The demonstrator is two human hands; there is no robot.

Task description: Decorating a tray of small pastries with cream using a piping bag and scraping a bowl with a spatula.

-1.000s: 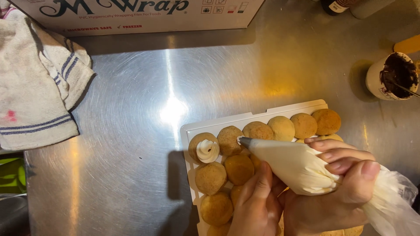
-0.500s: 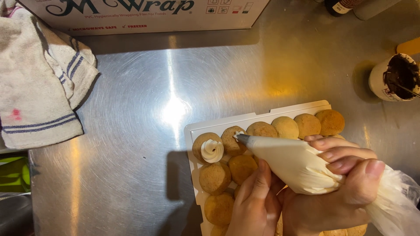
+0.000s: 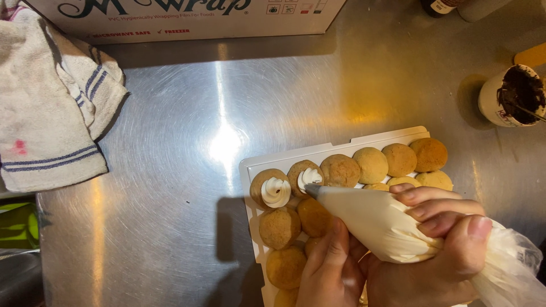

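my right hand (image 3: 441, 250) is wrapped tight around the clear plastic piping bag full of pale cream (image 3: 378, 224), fingers (image 3: 432, 210) curled over the top and thumb pressing from below, so the squeeze comes from the fat part of the bag while the twisted loose end (image 3: 512, 267) bunches out behind my palm and keeps the cream from backing up. my left hand (image 3: 330, 267) is not gripping anything; its fingers lie narrow and flat against the underside of the bag near the front, steadying and aiming it. the bag's tip (image 3: 311, 189) sits right on the second round golden-brown biscuit in the top row (image 3: 304, 176), where a small white dab of cream is showing. just left of it, the first biscuit (image 3: 272, 190) carries a full swirl of cream. the other biscuits (image 3: 372, 165) are bare, packed touching one another in rows on the white rectangular tray (image 3: 250, 170), which holds them level and close so the tip only has to travel a little between them. the tray rests on the brushed steel worktop (image 3: 170, 170). well apart at the left lies a crumpled white cloth with blue stripes (image 3: 51, 113), a long cardboard box (image 3: 187, 17) runs along the back, and at the right stands a white cup of dark chocolate-like paste (image 3: 509, 94)
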